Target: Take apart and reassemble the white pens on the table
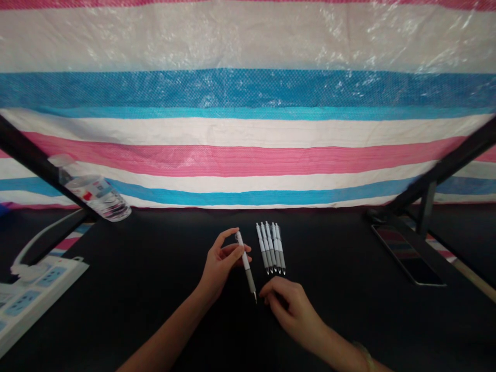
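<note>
A white pen with a grey grip [247, 266] is held in my left hand [221, 263], its metal tip pointing down and toward me. My left index finger rests at the pen's top end, with the thumb along its barrel. My right hand [290, 307] is just right of the pen tip, its fingers curled and drawn together; whether they hold anything small cannot be made out. Beyond my right hand, several similar white and grey pens [271, 248] lie side by side on the black table [155, 248], tips toward me.
A clear water bottle [101, 196] stands at the back left, near a black bar. A white power strip [42, 289] with a plugged-in cable is at the left. On the right lies a phone [406, 256] beside another black support. A striped plastic sheet [240, 160] hangs behind.
</note>
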Demonstrator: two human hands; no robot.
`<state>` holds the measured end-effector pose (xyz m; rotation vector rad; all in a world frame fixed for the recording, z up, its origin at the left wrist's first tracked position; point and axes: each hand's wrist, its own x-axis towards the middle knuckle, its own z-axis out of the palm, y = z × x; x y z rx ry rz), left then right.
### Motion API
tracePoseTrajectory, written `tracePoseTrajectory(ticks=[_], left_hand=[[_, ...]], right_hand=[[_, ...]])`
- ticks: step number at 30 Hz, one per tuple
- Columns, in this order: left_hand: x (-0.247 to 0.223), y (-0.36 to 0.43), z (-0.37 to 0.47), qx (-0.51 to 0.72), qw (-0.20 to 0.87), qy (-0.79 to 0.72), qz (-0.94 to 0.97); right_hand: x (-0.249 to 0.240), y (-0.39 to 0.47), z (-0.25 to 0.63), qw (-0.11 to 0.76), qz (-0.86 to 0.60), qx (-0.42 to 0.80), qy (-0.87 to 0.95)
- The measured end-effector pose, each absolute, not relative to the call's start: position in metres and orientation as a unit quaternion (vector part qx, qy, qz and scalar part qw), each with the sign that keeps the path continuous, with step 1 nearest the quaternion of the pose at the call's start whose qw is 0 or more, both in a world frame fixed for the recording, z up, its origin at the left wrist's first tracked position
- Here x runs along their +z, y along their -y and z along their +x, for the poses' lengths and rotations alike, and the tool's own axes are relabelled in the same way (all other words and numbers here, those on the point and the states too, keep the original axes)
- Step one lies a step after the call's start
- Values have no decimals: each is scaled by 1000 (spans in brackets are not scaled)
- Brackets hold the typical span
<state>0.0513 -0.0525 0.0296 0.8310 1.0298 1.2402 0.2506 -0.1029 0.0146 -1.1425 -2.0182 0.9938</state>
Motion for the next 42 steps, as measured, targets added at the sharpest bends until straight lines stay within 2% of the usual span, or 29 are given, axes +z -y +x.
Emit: tracePoseTrajectory(ticks=[3, 6, 8, 11, 13, 20, 25, 28, 36, 39, 42], left_hand=[[31, 45, 50, 507, 597, -474, 402], [30, 31, 48, 444, 562, -491, 495], [29, 17, 48, 400, 491, -503, 588], [26, -6, 51, 346, 349, -541, 682], [23, -20, 55, 339, 324, -550, 691], [12, -25, 61, 317, 314, -567, 693], [19, 12, 48, 277, 367, -550, 697], [23, 39, 41, 264, 343, -513, 741], [22, 83, 43, 301, 369, -451, 755], [22, 85, 45, 343, 365, -440, 745], [24, 84, 42, 383, 367, -456, 714]], right_hand=[[16, 96, 257, 305, -390, 215, 842], [14, 87, 262, 240, -353, 84, 900], [10, 84, 261, 203, -342, 16, 917], [4, 82, 256, 191, -326, -57, 924], [2, 82, 253, 191, -322, -84, 924], [7, 80, 252, 162, -315, -87, 931], [10, 77, 255, 152, -287, -84, 942], [8, 76, 256, 173, -292, -93, 936], [7, 74, 258, 171, -274, -86, 942], [13, 76, 260, 231, -253, -52, 938], [21, 80, 266, 362, -266, 17, 893]])
